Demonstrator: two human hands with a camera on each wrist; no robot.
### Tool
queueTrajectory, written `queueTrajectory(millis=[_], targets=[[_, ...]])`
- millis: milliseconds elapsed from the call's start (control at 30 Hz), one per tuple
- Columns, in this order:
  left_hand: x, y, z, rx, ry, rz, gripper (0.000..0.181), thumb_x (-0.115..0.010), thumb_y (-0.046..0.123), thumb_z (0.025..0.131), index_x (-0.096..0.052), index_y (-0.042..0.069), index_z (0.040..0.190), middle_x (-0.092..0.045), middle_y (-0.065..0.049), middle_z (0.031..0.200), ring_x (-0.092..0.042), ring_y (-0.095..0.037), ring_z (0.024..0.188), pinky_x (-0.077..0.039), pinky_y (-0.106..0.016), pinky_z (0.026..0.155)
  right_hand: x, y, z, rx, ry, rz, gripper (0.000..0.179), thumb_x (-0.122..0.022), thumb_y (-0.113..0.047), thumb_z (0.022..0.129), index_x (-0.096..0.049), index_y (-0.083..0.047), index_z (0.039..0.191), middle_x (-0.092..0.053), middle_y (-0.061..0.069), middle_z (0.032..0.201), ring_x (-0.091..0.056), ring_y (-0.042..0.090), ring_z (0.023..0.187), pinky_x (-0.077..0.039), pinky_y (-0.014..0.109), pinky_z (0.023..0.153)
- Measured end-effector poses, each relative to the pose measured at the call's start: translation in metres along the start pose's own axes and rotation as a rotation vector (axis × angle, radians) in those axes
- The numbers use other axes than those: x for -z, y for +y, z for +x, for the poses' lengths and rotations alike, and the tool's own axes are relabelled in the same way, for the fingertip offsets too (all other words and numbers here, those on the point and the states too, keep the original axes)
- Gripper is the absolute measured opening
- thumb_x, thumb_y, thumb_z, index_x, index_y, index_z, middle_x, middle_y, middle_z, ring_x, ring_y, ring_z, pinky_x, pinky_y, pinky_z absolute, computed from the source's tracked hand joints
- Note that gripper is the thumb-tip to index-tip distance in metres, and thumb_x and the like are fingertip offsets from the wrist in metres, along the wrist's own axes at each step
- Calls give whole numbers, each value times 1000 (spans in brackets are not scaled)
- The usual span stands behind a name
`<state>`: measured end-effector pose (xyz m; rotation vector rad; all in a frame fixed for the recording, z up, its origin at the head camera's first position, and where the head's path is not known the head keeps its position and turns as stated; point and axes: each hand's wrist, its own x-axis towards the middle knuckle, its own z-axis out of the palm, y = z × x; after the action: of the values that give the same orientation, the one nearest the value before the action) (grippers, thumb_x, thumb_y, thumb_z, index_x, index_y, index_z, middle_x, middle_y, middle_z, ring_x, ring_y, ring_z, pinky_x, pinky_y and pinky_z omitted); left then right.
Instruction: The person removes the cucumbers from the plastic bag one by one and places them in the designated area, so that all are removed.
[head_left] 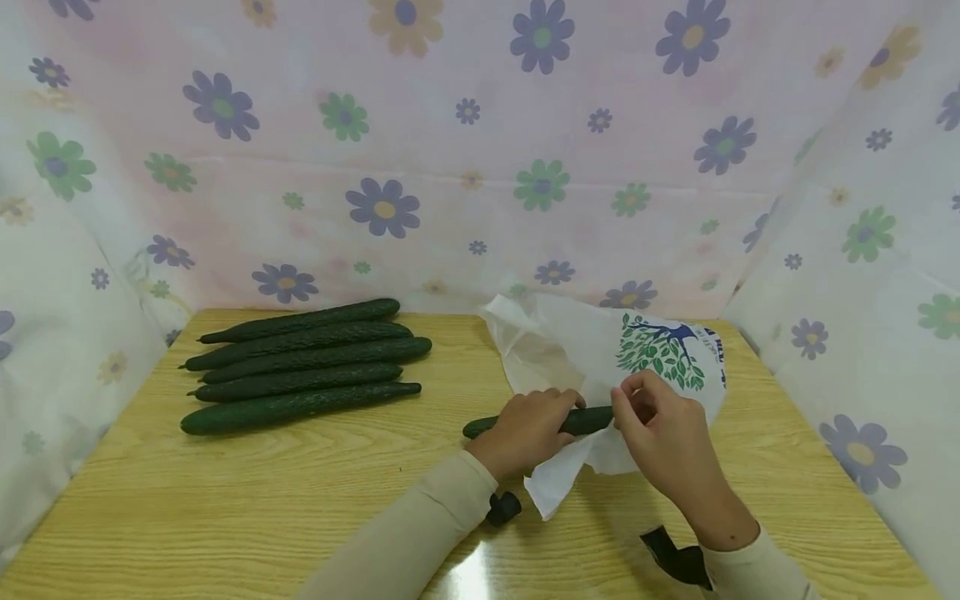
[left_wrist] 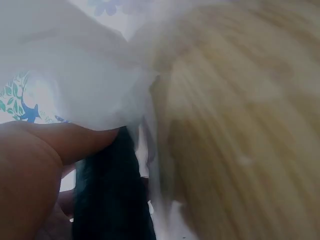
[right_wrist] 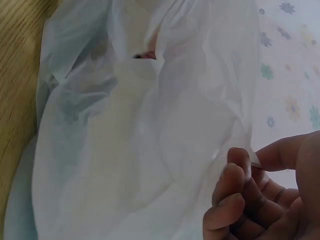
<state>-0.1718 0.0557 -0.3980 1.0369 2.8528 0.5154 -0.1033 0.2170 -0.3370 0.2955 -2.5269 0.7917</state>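
While your left hand (head_left: 528, 423) grips one cucumber (head_left: 588, 421) at the mouth of the white bag (head_left: 600, 342), your right hand (head_left: 663, 421) pinches the bag's edge. Your right fingers hide the cucumber's far end; a loose flap hangs on your side. Off left, five cucumbers (head_left: 315, 360) lie in a row on the table (head_left: 225, 508); flowered cloth (head_left: 450, 150) walls you in behind and at both sides.

The head view is bright, with glare on the near surface (head_left: 337, 487); left wrist blurred, right wrist dim.
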Motion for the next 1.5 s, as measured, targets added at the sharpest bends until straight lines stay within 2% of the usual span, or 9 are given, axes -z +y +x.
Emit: queueTrajectory(millis=[100, 267, 433, 567, 900, 1067, 1267, 1500], targets=[[-2, -1, -2, -22, 1, 12, 44, -71, 30, 95, -58, 23, 136, -69, 1, 119, -67, -15, 104, -53, -28, 83, 3, 1, 0, -14, -40, -28, 8, -65, -8, 95, -60, -8, 88, -62, -2, 63, -43, -1, 48, -40, 22, 45], [0, -7, -10, -52, -27, -21, 43, -68, 26, 97, -57, 23, 138, -67, 2, 120, -63, -15, 104, -51, -28, 86, 8, 2, -1, -26, -113, -57, 11, -64, -10, 96, -59, -10, 86, -58, -5, 62, -40, 0, 46, -37, 23, 44], [11, -16, -19, -33, -33, -4, 44, -65, 32, 99, -55, 25, 141, -64, 3, 127, -61, -18, 111, -50, -36, 90, 9, 2, -4, -48, -162, -79, 14, -62, -12, 97, -58, -13, 84, -54, -7, 62, -41, 1, 49, -37, 22, 46], [23, -23, -27, 9, -3, 8, 43, -61, 36, 101, -54, 26, 142, -63, 3, 131, -60, -21, 117, -49, -44, 95, 8, 3, -7, -36, -162, -91, 15, -63, -12, 96, -58, -14, 82, -54, -8, 63, -42, 0, 51, -37, 21, 47], [43, -46, -56, 49, 109, 12, 36, -61, 33, 101, -62, 23, 136, -67, -1, 125, -63, -25, 112, -48, -51, 93, 9, 7, -7, -8, -147, -104, 15, -65, -13, 95, -58, -15, 82, -51, -9, 62, -39, 0, 50, -35, 21, 47], [47, -62, -73, 95, 149, 30, 33, -64, 31, 99, -65, 23, 131, -69, -1, 121, -65, -27, 110, -48, -55, 92, 9, 8, -6, -10, -144, -101, 15, -65, -13, 95, -58, -15, 82, -50, -8, 61, -39, 0, 50, -35, 22, 46], [47, -76, -93, 144, 189, 33, 29, -66, 29, 98, -69, 23, 126, -70, -2, 118, -65, -27, 109, -46, -59, 94, 6, 11, -6, 28, -108, -103, 15, -67, -11, 93, -59, -15, 81, -50, -9, 60, -38, -1, 50, -34, 21, 46], [52, -92, -108, 201, 225, 77, 28, -67, 29, 97, -69, 23, 125, -70, -1, 118, -64, -26, 108, -46, -55, 90, 6, 12, -7, 38, -108, -104, 14, -66, -10, 92, -59, -15, 82, -52, -9, 61, -39, -2, 51, -35, 21, 46]])
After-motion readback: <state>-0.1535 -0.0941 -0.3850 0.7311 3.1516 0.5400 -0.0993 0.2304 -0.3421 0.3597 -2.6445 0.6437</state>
